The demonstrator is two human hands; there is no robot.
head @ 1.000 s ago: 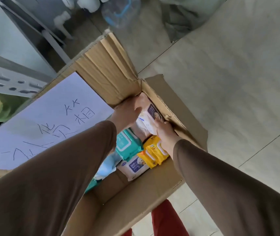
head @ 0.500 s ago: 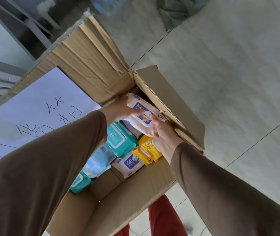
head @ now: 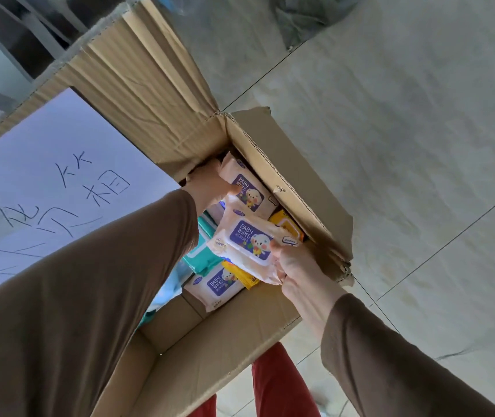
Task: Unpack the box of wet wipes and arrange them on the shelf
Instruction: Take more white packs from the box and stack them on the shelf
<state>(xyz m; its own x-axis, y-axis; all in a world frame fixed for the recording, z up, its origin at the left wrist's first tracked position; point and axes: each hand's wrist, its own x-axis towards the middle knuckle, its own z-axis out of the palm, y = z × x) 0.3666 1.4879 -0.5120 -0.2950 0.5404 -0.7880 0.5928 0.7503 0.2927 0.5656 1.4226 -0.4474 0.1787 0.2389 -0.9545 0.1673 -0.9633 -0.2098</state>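
Note:
An open cardboard box stands on the floor below me. My right hand grips a pink baby wipes pack by its near end, lifted above the other packs. My left hand holds a second pink baby wipes pack at the box's far corner. Lower in the box lie a third pink pack, a teal pack, yellow packs and a pale blue pack, partly hidden by my left sleeve.
A white sheet with handwritten characters covers the box's left flap. Grey metal shelf legs stand at the top left. Pale floor tiles spread to the right, with a grey cloth at the top. Red trouser legs show below.
Both hands were together on one pink pack at the far corner. Now each hand holds its own pink pack, and the right hand has drawn its pack up and toward me.

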